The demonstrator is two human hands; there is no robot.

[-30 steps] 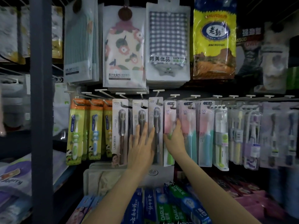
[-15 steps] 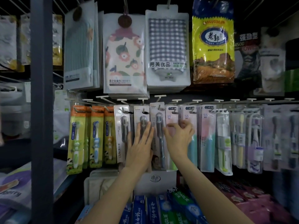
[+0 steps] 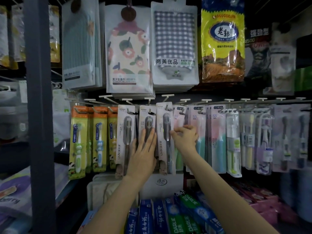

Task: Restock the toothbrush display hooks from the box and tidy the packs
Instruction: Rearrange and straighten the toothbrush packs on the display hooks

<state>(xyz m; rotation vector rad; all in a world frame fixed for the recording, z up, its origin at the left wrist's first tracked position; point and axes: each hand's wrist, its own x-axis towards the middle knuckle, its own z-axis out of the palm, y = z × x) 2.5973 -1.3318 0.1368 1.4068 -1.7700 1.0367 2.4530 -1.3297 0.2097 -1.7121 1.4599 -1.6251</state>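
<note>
Toothbrush packs hang in a row on white hooks (image 3: 168, 95). My left hand (image 3: 143, 152) lies flat with straight fingers on the middle grey toothbrush pack (image 3: 147, 121). Left of it hangs another grey pack (image 3: 125, 132), right of it a third grey pack (image 3: 165, 132). My right hand (image 3: 184, 138) has curled fingers that pinch the pink pack (image 3: 179, 115) next to that third grey one. Pink-and-teal packs (image 3: 217, 141) hang further right. Orange-and-green children's toothbrush packs (image 3: 79, 141) hang at the left. No box is in view.
A dark metal upright (image 3: 39, 115) stands at the left. Towel packs (image 3: 128, 53) and a yellow bag (image 3: 222, 43) hang above the hooks. Toothpaste boxes (image 3: 184, 215) lie on the shelf below. A white box (image 3: 162, 184) sits behind them. More clear toothbrush packs (image 3: 263, 141) hang at the right.
My right hand went from pressing flat on the pink pack to curling its fingers on it, a little higher. My left hand stayed flat on the grey packs.
</note>
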